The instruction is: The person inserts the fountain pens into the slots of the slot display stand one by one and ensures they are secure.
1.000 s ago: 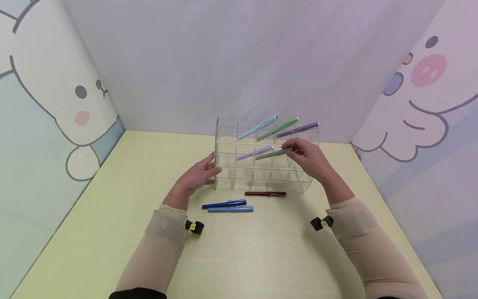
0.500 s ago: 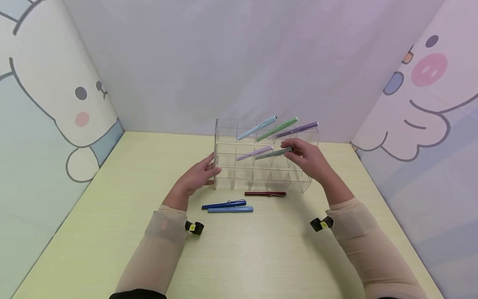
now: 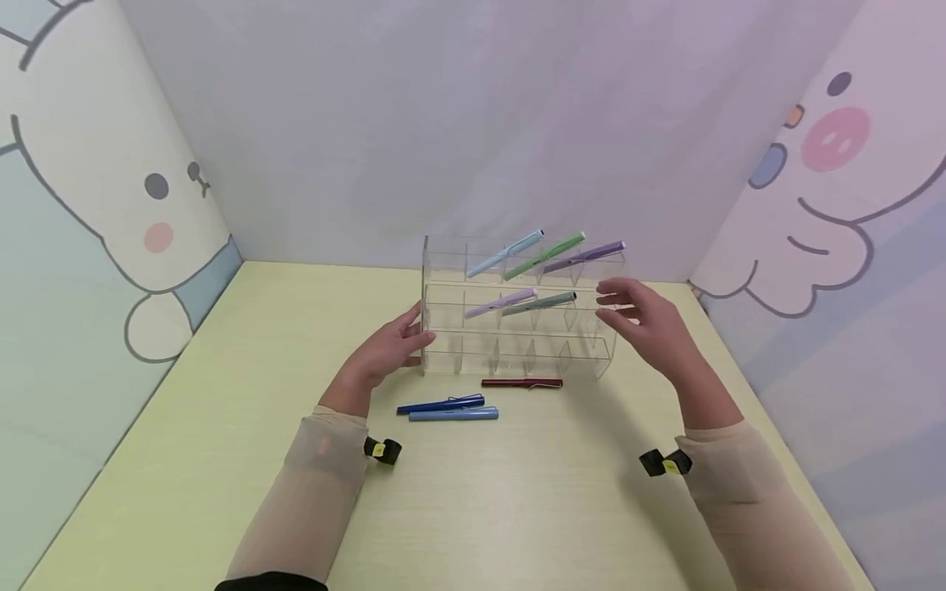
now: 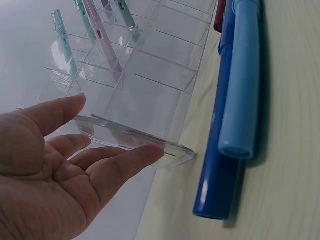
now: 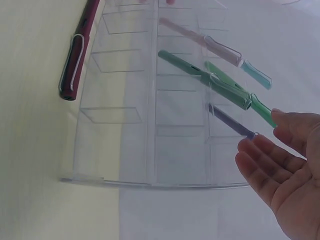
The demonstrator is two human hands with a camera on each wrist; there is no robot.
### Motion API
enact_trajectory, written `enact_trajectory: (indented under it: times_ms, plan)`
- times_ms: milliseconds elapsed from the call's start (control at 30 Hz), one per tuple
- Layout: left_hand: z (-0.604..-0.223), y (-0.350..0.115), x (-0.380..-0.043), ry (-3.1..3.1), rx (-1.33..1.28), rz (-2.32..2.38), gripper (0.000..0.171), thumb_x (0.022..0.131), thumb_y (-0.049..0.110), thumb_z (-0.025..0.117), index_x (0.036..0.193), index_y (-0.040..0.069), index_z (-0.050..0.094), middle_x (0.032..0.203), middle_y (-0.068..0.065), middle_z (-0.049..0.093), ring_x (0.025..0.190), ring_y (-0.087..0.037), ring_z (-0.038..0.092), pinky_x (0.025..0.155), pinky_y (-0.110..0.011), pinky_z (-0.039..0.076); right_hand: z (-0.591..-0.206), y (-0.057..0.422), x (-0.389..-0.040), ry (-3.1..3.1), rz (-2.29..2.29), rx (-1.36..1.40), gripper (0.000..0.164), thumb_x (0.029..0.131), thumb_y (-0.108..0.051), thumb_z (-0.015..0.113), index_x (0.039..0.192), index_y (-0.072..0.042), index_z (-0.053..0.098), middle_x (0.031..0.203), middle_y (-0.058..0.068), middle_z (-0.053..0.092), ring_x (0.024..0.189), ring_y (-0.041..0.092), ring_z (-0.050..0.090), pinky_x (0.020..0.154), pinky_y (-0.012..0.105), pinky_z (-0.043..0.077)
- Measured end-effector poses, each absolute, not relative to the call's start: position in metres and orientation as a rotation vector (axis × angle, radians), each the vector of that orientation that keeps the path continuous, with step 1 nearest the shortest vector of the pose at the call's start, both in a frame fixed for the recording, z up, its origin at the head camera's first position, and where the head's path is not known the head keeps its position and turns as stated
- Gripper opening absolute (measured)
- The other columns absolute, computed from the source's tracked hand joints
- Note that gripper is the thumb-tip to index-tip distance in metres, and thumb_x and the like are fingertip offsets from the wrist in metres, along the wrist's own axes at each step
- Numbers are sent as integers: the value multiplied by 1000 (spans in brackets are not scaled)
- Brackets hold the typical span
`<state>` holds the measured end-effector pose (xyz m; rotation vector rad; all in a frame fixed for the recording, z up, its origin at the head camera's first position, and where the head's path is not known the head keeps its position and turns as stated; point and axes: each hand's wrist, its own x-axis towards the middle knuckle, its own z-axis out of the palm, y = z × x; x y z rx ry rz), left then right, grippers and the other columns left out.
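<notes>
A clear acrylic pen rack (image 3: pixel 517 335) with three stepped tiers stands on the table. My left hand (image 3: pixel 392 345) rests against its left side panel, fingers fairly straight in the left wrist view. Just off the rack's right end, my right hand (image 3: pixel 650 324) holds nothing, its fingers loosely spread. Closest to it on the middle tier leans a grey-green pen (image 3: pixel 539 304), beside a lilac pen (image 3: pixel 501 304). Along the top tier lean a light blue pen (image 3: pixel 506 253), a green pen (image 3: pixel 545 256) and a purple pen (image 3: pixel 584 257).
In front of the rack lies a dark red pen (image 3: pixel 521 383). A dark blue pen (image 3: pixel 440 405) and a lighter blue pen (image 3: pixel 454 415) lie side by side, left of it. Cartoon-printed panels and a pale backdrop (image 3: pixel 473 131) surround the table (image 3: pixel 502 509).
My right hand has let go of the grey-green pen and moved right, away from it. That pen stays leaning in the middle tier. The left hand remains at the rack's side.
</notes>
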<state>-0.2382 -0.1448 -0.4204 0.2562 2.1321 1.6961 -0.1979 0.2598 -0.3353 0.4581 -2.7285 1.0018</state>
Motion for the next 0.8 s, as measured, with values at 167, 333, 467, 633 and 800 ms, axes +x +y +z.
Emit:
enact_trajectory:
  times_ms: [167, 333, 467, 633, 800]
  plan:
    - [-418, -145, -238, 2128, 251, 1691, 74, 100, 31, 57, 157, 41, 11, 162, -10, 26, 140, -28, 42, 105, -50, 46, -351, 267, -185, -2770, 931, 498, 38, 98, -34, 60, 130, -14, 60, 119, 4, 69, 102, 22, 67, 83, 23, 53]
    - [-419, -145, -238, 2115, 248, 1694, 73, 101, 27, 56, 158, 38, 10, 162, -11, 25, 139, -28, 43, 105, -50, 46, -371, 262, -176, -2861, 953, 534, 36, 97, -35, 62, 125, -13, 63, 118, 6, 69, 101, 24, 67, 84, 42, 57]
    - [-420, -146, -238, 2108, 248, 1700, 73, 101, 27, 56, 157, 39, 10, 162, -11, 25, 139, -28, 43, 105, -50, 45, -384, 255, -172, -2927, 913, 584, 33, 96, -35, 63, 123, -15, 65, 120, 7, 68, 103, 23, 68, 85, 44, 57]
    - [-418, -147, -237, 2100, 255, 1715, 74, 101, 29, 57, 157, 41, 10, 162, -12, 25, 140, -29, 42, 106, -51, 45, -396, 245, -171, -2992, 772, 619, 34, 96, -31, 65, 124, -14, 65, 122, 5, 68, 106, 24, 67, 88, 45, 56]
    - [-418, -146, -237, 2089, 263, 1718, 75, 101, 30, 57, 157, 39, 9, 162, -13, 25, 140, -29, 41, 106, -50, 45, -405, 236, -173, -3037, 541, 672, 38, 93, -30, 68, 126, -12, 66, 123, 5, 68, 107, 26, 67, 89, 48, 54]
